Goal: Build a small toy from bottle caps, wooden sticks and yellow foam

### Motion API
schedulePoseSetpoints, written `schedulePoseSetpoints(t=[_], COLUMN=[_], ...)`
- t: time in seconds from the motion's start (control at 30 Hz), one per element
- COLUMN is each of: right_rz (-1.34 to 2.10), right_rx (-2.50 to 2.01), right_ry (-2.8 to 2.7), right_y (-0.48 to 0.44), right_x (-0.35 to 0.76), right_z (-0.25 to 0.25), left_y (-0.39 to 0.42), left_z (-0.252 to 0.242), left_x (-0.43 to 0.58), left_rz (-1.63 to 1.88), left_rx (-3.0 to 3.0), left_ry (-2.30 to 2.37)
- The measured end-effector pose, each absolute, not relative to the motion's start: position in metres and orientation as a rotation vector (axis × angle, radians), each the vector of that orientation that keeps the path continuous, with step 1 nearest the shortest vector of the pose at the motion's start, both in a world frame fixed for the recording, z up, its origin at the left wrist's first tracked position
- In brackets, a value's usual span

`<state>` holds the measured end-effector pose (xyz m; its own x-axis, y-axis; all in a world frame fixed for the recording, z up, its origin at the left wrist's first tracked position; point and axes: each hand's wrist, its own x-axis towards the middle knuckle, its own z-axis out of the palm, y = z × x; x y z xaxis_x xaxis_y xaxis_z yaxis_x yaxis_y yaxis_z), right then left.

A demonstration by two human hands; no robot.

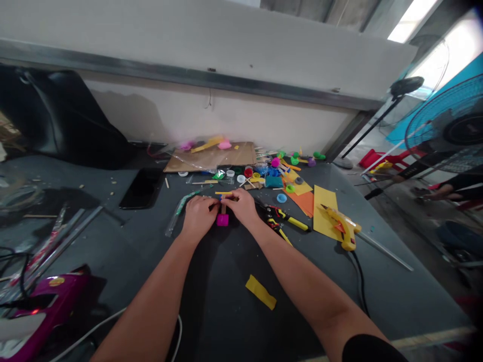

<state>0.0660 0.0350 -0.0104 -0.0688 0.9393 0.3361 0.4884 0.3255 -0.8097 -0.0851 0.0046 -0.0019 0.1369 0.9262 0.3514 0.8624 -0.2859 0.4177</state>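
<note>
My left hand (200, 212) and my right hand (243, 207) meet over the middle of the dark table. Between them is a small craft piece with a magenta block (222, 219) at its near end and a brown stick-like part above it. A bit of blue and a thin yellow strip (223, 193) show at its far end. The fingers of both hands are closed on this piece, their tips partly hiding it. Black-and-yellow pliers (289, 218) lie just right of my right hand. Left of my left hand is a clear plastic sleeve with a green strip (179, 211).
A yellow glue gun (347, 229) rests on yellow sheets (320, 201) at the right, its cord trailing forward. Colourful caps (282, 198) and sticks lie behind my hands near cardboard (241, 153). A phone (141, 188), a magenta device (56, 301) and a yellow scrap (261, 291) also lie here.
</note>
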Motion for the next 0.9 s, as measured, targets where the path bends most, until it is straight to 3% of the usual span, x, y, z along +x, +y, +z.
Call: schedulePoseSetpoints(t=[0.2, 0.9], right_rz=[0.881, 1.008], right_rx=[-1.156, -1.042], right_ry=[-1.37, -1.299], right_y=[0.038, 0.035], right_x=[0.067, 0.064], right_z=[-0.007, 0.004], left_y=[0.001, -0.002], left_z=[0.013, 0.02], left_x=[-0.077, -0.065], left_rz=[0.893, 1.131], left_rx=[1.904, 0.832], left_ry=[1.858, 1.286])
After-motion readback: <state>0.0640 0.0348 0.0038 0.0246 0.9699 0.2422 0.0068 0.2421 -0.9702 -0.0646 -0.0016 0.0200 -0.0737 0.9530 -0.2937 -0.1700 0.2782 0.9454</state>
